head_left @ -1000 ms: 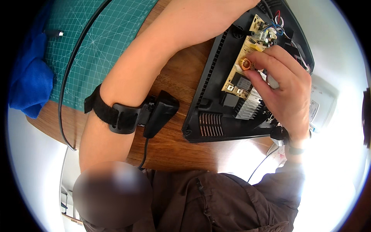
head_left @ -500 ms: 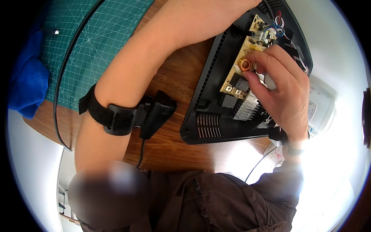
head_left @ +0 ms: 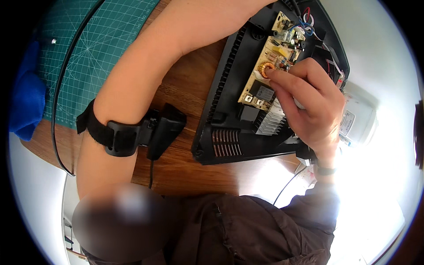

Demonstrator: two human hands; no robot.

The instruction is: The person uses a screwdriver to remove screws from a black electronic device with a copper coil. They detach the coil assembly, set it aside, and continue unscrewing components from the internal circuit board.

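Observation:
An opened black appliance housing [head_left: 221, 132] lies on the wooden table [head_left: 181, 92], with a tan circuit board [head_left: 269, 53] and a silver heat sink [head_left: 270, 121] inside. My right hand [head_left: 311, 106] rests over the board, fingers curled, its fingertips pinched together right beside a copper coil [head_left: 266, 69]. Whether they grip anything small is hidden. My left forearm [head_left: 145, 66] crosses the table toward the top edge, and its hand is out of the picture. A black strap with a small black device [head_left: 152, 132] sits on that forearm.
A green cutting mat [head_left: 92, 39] covers the far left of the table, with a black cable [head_left: 59, 88] looping across it. A blue cloth [head_left: 26, 101] lies at the left edge. A white object [head_left: 357, 121] stands right of the housing. Red and blue wires [head_left: 304, 22] sit at the board's far end.
My right fingertips have stayed at the coil, shifting only slightly. The whole picture has drifted a little, and the left forearm is in nearly the same place.

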